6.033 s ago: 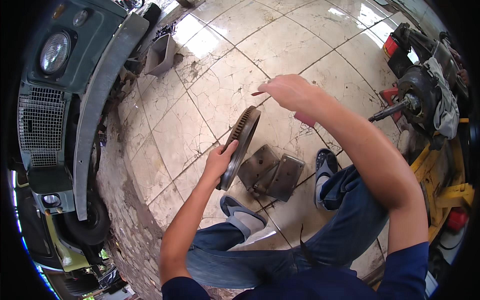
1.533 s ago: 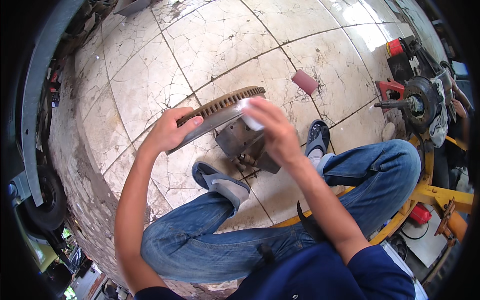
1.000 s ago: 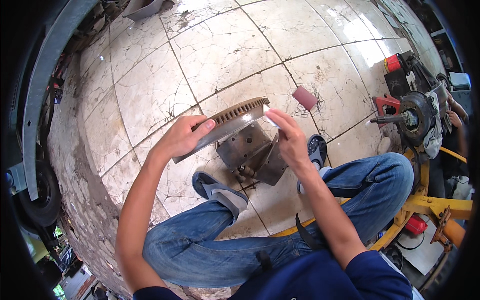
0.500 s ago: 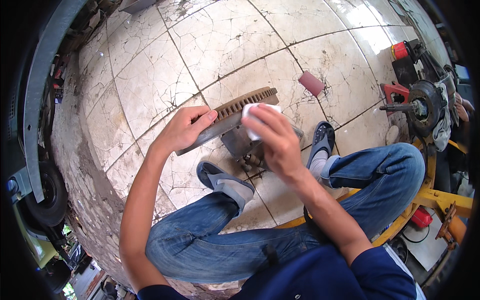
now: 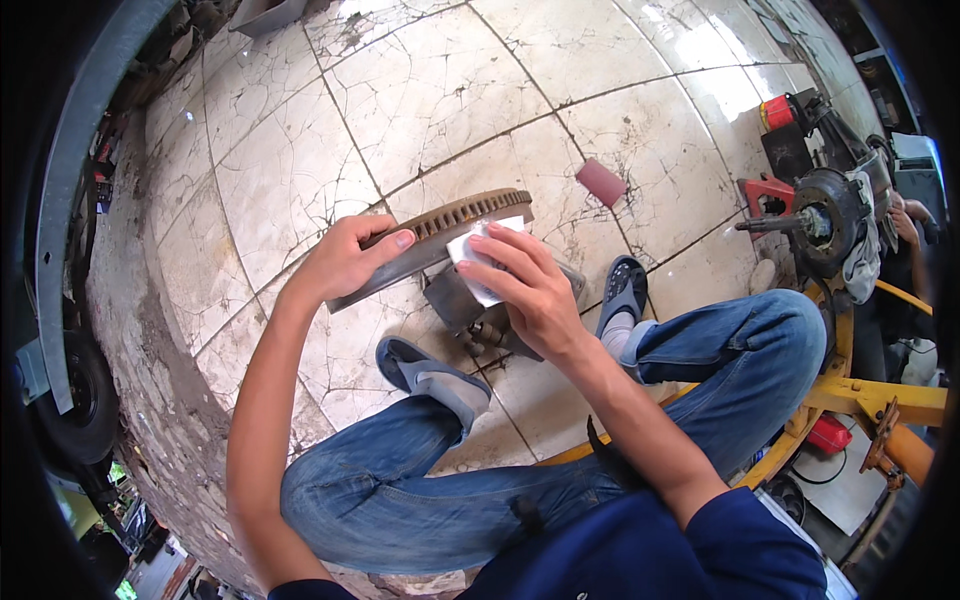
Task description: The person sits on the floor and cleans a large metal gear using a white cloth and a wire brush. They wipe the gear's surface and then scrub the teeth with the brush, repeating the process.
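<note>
Because the gear [image 5: 470, 212] hangs above the floor [image 5: 290, 160], I have the left hand [image 5: 350, 262] clamped on its left edge, seemingly to steady it; the right hand [image 5: 540, 302], apart, holds a cloth [image 5: 464, 250] against its side

Vehicle workshop, greasy hub assembly [image 5: 836, 205], yellow metal frame [image 5: 868, 394], probably a shadowed tyre [image 5: 90, 408]

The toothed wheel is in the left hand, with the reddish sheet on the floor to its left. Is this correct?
Wrong side: the head view shows the reddish sheet on the floor right of the toothed wheel in the left hand.
</note>
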Demonstrator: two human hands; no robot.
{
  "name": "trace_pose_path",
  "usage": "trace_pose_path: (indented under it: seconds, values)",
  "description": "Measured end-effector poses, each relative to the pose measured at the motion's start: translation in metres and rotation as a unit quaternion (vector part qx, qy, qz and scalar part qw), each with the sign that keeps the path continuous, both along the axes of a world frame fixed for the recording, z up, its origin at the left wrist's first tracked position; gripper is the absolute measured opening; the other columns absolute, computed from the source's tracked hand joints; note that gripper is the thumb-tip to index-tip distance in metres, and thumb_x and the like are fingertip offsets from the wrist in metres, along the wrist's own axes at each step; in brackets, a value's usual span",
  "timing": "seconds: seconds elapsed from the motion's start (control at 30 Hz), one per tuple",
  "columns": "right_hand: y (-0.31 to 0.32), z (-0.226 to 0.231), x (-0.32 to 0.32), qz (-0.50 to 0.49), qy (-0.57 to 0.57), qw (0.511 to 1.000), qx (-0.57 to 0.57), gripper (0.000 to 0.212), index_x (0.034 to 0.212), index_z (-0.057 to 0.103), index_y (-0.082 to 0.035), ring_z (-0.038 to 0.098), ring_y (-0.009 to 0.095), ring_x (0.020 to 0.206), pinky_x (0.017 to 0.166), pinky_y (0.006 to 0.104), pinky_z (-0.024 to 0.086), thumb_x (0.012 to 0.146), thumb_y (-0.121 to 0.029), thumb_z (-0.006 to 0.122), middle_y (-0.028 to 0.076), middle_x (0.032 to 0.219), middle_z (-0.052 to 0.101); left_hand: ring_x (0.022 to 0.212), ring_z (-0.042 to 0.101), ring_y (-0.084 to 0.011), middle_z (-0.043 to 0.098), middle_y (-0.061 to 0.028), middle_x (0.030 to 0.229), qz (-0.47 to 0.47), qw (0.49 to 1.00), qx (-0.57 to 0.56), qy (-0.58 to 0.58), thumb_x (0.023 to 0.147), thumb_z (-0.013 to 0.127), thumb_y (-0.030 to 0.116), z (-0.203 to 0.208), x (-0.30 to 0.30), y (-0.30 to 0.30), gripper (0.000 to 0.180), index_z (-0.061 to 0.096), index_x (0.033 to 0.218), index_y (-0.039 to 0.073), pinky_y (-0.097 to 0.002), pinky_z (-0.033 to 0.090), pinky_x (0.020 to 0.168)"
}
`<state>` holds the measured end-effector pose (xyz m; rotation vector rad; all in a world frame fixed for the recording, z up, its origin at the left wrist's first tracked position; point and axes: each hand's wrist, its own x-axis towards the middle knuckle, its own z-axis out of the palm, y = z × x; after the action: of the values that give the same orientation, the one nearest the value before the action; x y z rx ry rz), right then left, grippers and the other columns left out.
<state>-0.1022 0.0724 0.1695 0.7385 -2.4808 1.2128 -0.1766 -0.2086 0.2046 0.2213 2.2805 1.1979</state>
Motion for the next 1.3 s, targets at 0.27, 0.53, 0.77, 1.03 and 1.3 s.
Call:
trace_pose_path:
  seconds: [0.27,0.53,0.77,1.03,1.3]
  values:
    - [0.012,-0.019,-0.013,-0.056,-0.111,0.99,-0.064,0.06,0.133,0.069,-0.014,0.058,0.034,0.132,0.112,0.0419,0.049,0.082,0.016,0.058,0.012,0.14,0.063,0.076,0.051,-0.0107,0.059,-0.0013,0.076,-0.027,0.999,-0.044,-0.008,0.102,0.062,0.039,0.005,-0.004,0.007,0.038,0.068,0.095,0.002,-0.0313,0.044,0.072]
    - [0.021,-0.017,-0.013,-0.061,-0.111,0.992,-0.027,0.052,0.134,0.068,-0.014,0.056,0.034,0.134,0.11,0.0421,0.05,0.089,0.009,0.056,0.012,0.141,0.063,0.076,0.054,-0.0133,0.061,-0.0054,0.077,-0.021,0.999,-0.032,-0.012,0.102,0.062,0.043,0.001,-0.009,0.005,0.044,0.069,0.096,-0.001,-0.0329,0.046,0.073]
    - [0.0,0.023,-0.012,0.04,-0.063,0.997,0.026,0.054,0.137,0.066,-0.016,0.054,0.032,0.136,0.109,0.0449,0.048,0.088,0.005,0.061,0.01,0.144,0.06,0.083,0.059,-0.012,0.068,-0.0055,0.086,-0.02,0.999,-0.025,-0.015,0.104,0.06,0.039,0.005,-0.011,0.005,0.042,0.072,0.107,-0.001,-0.0314,0.049,0.079]
    - [0.001,0.02,-0.005,-0.012,-0.009,0.999,0.046,0.061,0.137,0.065,-0.015,0.057,0.033,0.129,0.107,0.0449,0.048,0.08,0.005,0.063,0.009,0.141,0.062,0.074,0.056,-0.0136,0.065,-0.0071,0.078,0.017,1.0,-0.006,-0.007,0.103,0.062,0.046,-0.001,-0.009,0.015,0.048,0.072,0.097,-0.002,-0.0332,0.048,0.072]
    - [-0.009,0.018,-0.012,-0.054,-0.002,0.997,0.059,0.067,0.137,0.066,-0.014,0.057,0.034,0.129,0.107,0.0469,0.049,0.075,0.009,0.06,0.011,0.142,0.061,0.073,0.062,-0.0159,0.069,-0.0099,0.077,0.028,1.0,0.011,-0.008,0.101,0.061,0.052,0.002,-0.009,0.026,0.055,0.072,0.093,-0.002,-0.0333,0.05,0.072]
